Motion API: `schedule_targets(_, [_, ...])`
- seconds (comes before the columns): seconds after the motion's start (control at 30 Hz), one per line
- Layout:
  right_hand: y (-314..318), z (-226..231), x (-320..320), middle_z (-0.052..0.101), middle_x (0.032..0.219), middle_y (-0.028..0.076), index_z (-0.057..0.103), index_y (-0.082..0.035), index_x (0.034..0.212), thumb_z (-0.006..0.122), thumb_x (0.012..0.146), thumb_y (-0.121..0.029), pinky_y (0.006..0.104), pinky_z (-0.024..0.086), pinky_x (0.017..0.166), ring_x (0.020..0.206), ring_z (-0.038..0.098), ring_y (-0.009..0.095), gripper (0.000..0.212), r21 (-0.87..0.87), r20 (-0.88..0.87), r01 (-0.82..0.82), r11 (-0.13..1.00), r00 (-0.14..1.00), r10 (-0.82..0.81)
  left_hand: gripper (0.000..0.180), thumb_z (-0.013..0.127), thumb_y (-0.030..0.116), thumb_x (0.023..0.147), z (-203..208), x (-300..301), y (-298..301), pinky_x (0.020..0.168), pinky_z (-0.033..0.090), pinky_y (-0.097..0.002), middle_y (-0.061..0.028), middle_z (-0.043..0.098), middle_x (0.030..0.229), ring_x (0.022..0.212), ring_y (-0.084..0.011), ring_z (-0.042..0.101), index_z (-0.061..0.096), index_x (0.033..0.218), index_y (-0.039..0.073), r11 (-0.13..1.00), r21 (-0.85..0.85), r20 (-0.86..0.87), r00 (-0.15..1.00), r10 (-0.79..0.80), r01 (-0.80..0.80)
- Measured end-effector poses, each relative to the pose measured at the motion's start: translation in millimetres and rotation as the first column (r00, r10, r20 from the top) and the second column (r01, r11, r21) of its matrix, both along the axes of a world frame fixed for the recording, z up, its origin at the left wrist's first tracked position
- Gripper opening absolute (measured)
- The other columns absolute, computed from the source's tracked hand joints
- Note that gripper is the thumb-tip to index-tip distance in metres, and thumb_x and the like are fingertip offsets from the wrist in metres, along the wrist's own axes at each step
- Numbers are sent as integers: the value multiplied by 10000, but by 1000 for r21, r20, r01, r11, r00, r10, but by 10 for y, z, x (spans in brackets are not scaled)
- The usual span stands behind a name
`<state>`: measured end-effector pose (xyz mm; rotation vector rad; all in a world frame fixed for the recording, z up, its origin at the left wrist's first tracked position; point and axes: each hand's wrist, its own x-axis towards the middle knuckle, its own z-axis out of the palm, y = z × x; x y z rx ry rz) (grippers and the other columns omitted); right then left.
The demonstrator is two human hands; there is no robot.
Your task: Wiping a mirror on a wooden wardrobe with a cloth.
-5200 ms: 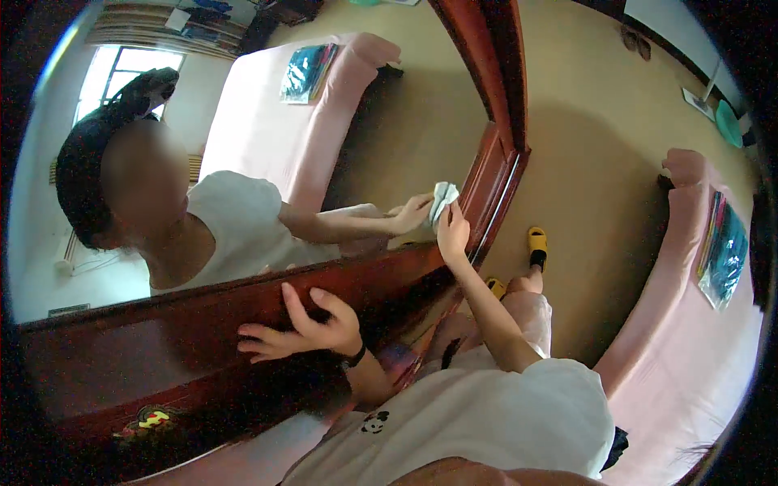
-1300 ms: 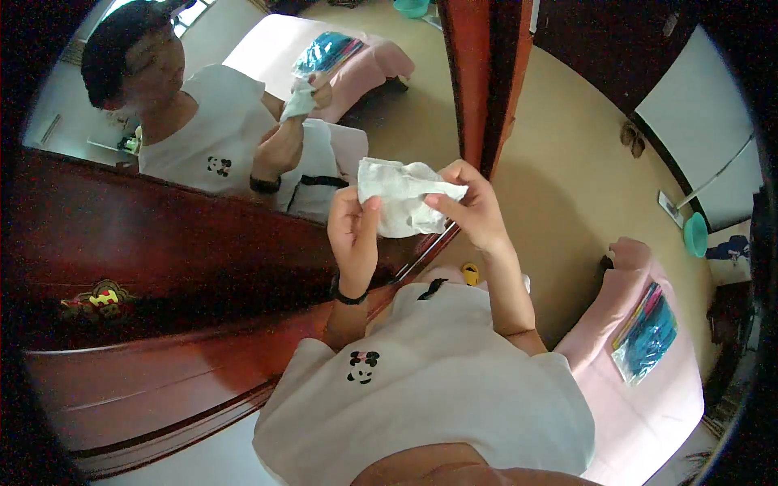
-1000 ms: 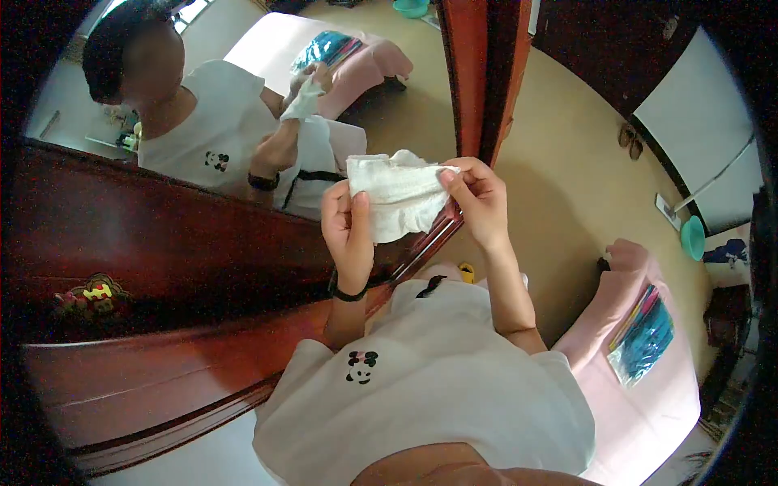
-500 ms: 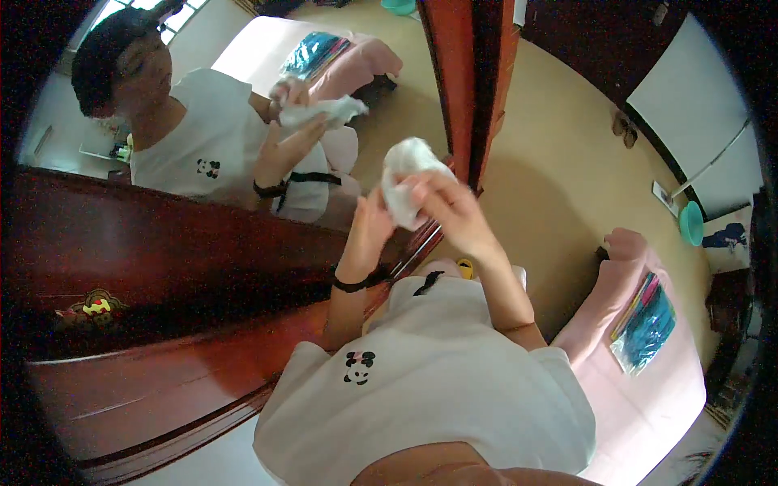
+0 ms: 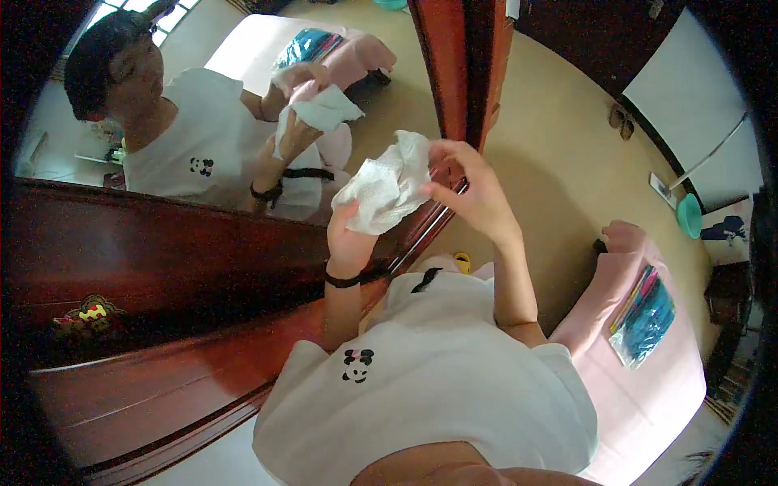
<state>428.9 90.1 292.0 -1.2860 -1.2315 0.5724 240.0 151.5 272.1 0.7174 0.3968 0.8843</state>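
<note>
A crumpled white paper towel (image 5: 391, 182), partly unfolded and with a finely textured surface, is up in front of the wardrobe mirror. My left hand (image 5: 352, 243) grips it from below, the thumb over its lower left corner and the other fingers hidden behind. Beside its right edge is my right hand (image 5: 472, 193), thumb and fingers apart and curved, with the thumb tip close to or touching the towel. The mirror (image 5: 381, 65) reflects both hands and the towel.
Dark red wardrobe panels (image 5: 162, 251) run along the left, with a small sticker (image 5: 91, 312). At right stands a bed with a pink cover (image 5: 640, 405), a plastic-wrapped blue package (image 5: 646, 320) on it. Farther off are a green basin (image 5: 689, 215), a mop (image 5: 663, 189) and shoes (image 5: 621, 121).
The paper towel has gone from bunched between both hands to more spread out over my left hand. My right hand has shifted off it to the right, its fingers parting.
</note>
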Motion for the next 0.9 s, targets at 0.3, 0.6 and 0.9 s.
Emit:
schedule_targets(0.3, [60, -119, -62, 569, 708, 102, 571, -19, 905, 632, 725, -233, 286, 435, 619, 642, 544, 193, 286, -35, -200, -59, 998, 978, 51, 499, 422, 214, 749, 95, -280, 36, 937, 303, -363, -136, 462, 1163, 1089, -265, 431, 388, 1175, -44, 988, 137, -70, 994, 85, -75])
schedule_targets(0.6, [-220, -249, 170, 593, 836, 17, 588, -46, 910, 681, 680, -280, 230, 426, 628, 678, 553, 96, 341, -598, -87, -567, 567, 749, 657, 479, 425, 280, 752, 346, -271, -56, 903, 342, -386, -129, 476, 1130, 1068, -276, 440, 427, 1146, 8, 917, -164, 25, 928, 372, -363])
schedule_targets(0.9, [-101, -217, 62, 565, 1020, 68, 516, -15, 1070, 700, 679, -208, 291, 394, 833, 919, 522, 164, 473, -156, -454, -697, 700, 680, 575, 644, 419, 452, 771, -84, -376, 71, 959, 287, -451, -150, 396, 1247, 1136, -330, 382, 336, 1231, 9, 992, -109, 255, 966, -35, 65])
